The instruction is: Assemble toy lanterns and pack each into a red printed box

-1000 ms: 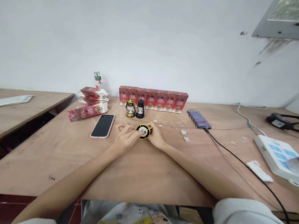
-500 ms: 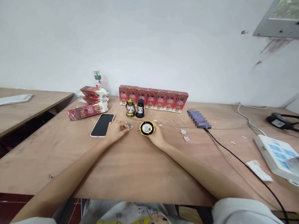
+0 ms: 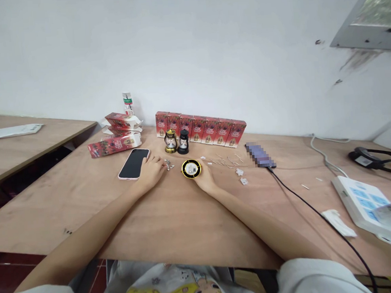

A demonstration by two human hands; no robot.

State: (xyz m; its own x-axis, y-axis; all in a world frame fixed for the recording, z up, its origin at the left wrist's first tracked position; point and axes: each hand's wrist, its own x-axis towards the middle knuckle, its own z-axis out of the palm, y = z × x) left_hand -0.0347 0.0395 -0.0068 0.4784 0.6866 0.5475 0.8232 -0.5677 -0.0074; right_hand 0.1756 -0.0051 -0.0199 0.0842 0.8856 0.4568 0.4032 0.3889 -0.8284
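My right hand [image 3: 204, 177] is closed around a small lantern [image 3: 191, 169], tipped so that its black and gold base faces me. A white centre with a small recess shows in that base; the rest of the lantern is hidden. To the left, my left hand [image 3: 152, 170] rests on the table, fingers stretched toward several small silvery discs [image 3: 168, 167] that look like button cells. A phone [image 3: 133, 164] lies beside that hand. Behind stand a gold lantern [image 3: 170, 141] and a black lantern [image 3: 183, 142], both upright.
Red boxes [image 3: 199, 128] stand in a row near the wall; opened boxes [image 3: 114, 145] and a bottle [image 3: 127, 103] are at left. Thin sticks [image 3: 228, 161] and white plastic pieces [image 3: 241, 176] lie right of my hand. Farther right are a cabled phone [image 3: 260, 155] and a power strip [image 3: 362, 201].
My left hand has drawn slightly back to the left, and its fingers, bent before, are straighter. More of the discs show. The held lantern has shifted slightly left.
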